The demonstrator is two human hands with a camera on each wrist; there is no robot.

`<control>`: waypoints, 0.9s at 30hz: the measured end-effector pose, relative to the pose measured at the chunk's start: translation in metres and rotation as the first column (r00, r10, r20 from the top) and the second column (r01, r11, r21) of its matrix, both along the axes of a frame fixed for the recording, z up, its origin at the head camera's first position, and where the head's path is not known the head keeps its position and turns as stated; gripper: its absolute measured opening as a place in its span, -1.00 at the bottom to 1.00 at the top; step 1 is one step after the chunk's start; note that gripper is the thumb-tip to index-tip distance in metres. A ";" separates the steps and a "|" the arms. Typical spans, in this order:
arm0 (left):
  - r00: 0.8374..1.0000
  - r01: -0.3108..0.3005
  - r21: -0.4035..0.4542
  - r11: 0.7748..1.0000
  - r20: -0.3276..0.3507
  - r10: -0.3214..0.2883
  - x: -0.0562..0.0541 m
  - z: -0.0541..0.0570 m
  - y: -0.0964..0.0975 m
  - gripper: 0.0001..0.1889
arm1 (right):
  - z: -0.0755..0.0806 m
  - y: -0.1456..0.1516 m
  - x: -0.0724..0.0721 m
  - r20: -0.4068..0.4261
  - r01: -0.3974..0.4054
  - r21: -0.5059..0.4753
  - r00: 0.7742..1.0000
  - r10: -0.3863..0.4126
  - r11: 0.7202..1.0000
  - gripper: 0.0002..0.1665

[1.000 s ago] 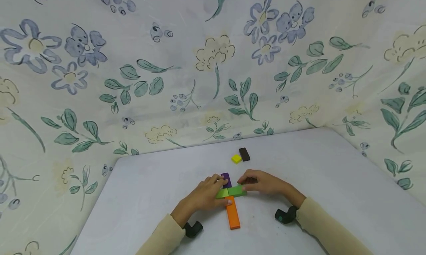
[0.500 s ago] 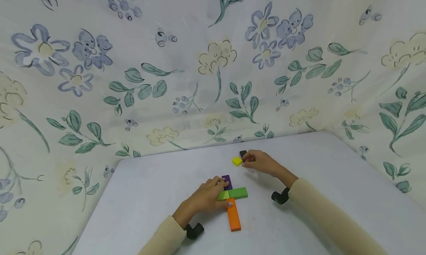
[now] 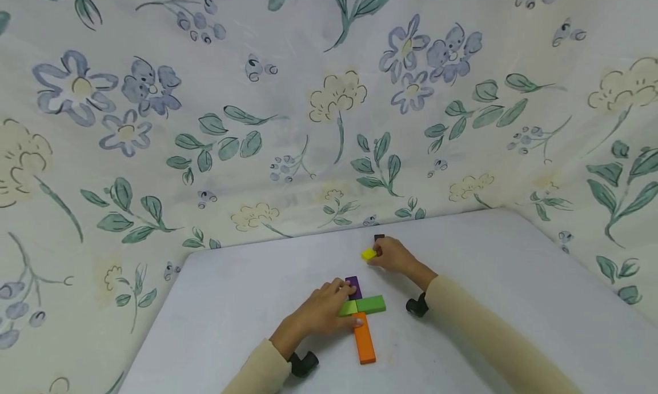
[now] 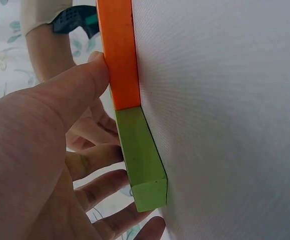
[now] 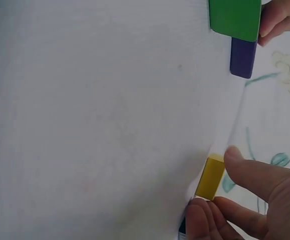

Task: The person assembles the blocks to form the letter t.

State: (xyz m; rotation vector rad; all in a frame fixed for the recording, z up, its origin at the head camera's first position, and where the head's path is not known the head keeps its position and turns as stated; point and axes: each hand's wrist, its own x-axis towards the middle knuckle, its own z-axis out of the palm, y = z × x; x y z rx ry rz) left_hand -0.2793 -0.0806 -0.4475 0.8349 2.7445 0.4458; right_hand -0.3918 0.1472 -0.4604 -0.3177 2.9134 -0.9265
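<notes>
The thumb and fingertips of my right hand (image 3: 394, 256) pinch the yellow block (image 5: 211, 178), near the dark block (image 3: 379, 236); a straight lift should spare that neighbour. My left hand (image 3: 323, 309), fingers spread, should press the orange block (image 3: 364, 342) only lightly.

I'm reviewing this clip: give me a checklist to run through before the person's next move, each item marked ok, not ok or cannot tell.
1. Left hand steadying the orange block, thumb against it: ok.
2. Light green block and green block meeting end to end: ok.
3. Yellow block between the right hand's thumb and fingers: ok.
4. Yellow block lifted off the table: cannot tell.
5. Dark block fully visible: not ok, partly hidden behind the right hand.
</notes>
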 end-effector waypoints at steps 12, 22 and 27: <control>1.000 0.006 -0.013 1.000 -0.015 -0.007 -0.002 -0.008 -0.002 -0.18 | 0.001 -0.007 0.004 -0.033 -0.007 0.018 0.999 0.007 1.000 -0.59; 1.000 0.007 -0.010 1.000 -0.025 -0.007 0.000 -0.004 -0.002 -0.19 | 0.005 -0.009 0.003 0.002 -0.008 0.036 1.000 0.008 0.999 -0.58; 1.000 0.001 0.000 1.000 -0.016 -0.001 -0.003 -0.004 -0.003 -0.21 | 0.008 -0.007 0.003 0.000 -0.025 0.025 1.000 0.025 0.999 -0.61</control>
